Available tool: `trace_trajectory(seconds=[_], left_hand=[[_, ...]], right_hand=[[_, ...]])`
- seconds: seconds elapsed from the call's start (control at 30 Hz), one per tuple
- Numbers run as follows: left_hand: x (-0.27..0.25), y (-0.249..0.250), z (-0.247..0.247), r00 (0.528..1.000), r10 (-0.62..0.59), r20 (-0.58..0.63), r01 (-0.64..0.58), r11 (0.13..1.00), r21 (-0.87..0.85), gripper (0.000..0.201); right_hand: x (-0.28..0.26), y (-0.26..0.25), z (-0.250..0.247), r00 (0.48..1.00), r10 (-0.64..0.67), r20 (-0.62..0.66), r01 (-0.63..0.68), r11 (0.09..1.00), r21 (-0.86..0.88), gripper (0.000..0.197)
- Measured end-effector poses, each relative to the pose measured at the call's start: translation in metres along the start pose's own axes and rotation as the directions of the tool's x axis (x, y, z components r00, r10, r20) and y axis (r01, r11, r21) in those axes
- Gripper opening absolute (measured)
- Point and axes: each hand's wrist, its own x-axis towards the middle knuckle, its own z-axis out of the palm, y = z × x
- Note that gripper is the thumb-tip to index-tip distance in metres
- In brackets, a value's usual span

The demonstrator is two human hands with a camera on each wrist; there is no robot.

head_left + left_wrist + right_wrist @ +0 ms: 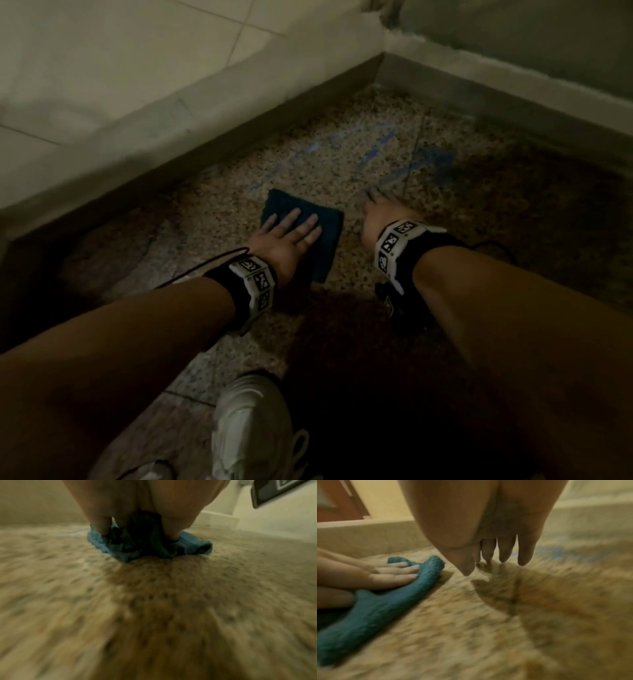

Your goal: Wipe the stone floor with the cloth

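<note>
A white sneaker (250, 428) is sitting lower centre; the left hand (286, 240) is pressing flat-fingered on the soft, bunching teal cloth (322, 246), the right hand (380, 219) hovering spread over the speckled stone floor (445, 205).

It's dim down here; the head view is murky and greenish, with the brightest patch on the stone floor (342, 164) near the wall corner, where faint blue streaks (376, 147) catch the light. A heavy dark shadow pools on the floor between the forearms and around the pale shoe (253, 425). Both wrist views look warmer and yellower, smeared with blur that streaks outward toward the edges. In the right wrist view the right hand (488, 534) throws a sharp-edged shadow onto the floor beneath its fingers.
</note>
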Motion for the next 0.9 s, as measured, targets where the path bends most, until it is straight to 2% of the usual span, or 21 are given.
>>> trace_trajectory(seconds=[0.13, 0.2, 0.27, 0.4, 0.6, 0.73, 0.9], left_hand=[[-0.002, -0.009, -0.003, 1.0, 0.029, 0.009, -0.029, 1.0, 0.01, 0.067], [0.003, -0.014, -0.008, 0.999, 0.039, 0.01, -0.04, 0.999, 0.017, 0.068], [0.011, -0.018, -0.016, 1.0, 0.014, 0.005, -0.014, 1.0, 0.001, 0.069], [0.04, -0.028, -0.047, 0.997, -0.05, -0.06, 0.047, 0.998, -0.044, 0.065], [0.072, -0.038, -0.083, 0.992, -0.075, -0.102, 0.067, 0.995, -0.077, 0.056], [0.062, -0.037, -0.072, 0.992, -0.071, -0.106, 0.058, 0.991, -0.124, 0.056], [0.028, -0.054, -0.03, 0.994, -0.073, -0.079, 0.057, 0.982, -0.18, 0.055]], right_hand=[[0.003, -0.02, 0.006, 0.999, 0.052, 0.005, -0.051, 0.999, -0.014, 0.057], [0.005, -0.024, 0.003, 0.995, 0.082, 0.063, -0.078, 0.995, -0.057, 0.061], [0.006, -0.023, 0.0, 0.995, 0.081, 0.065, -0.075, 0.994, -0.081, 0.062], [0.001, -0.021, -0.001, 0.995, 0.08, 0.066, -0.078, 0.997, -0.024, 0.065], [0.011, -0.019, 0.01, 0.998, 0.06, 0.024, -0.059, 0.998, -0.025, 0.068], [0.012, -0.021, 0.011, 0.996, 0.08, 0.023, -0.079, 0.996, -0.049, 0.062], [0.014, -0.024, 0.004, 0.995, 0.088, 0.046, -0.082, 0.989, -0.12, 0.058]])
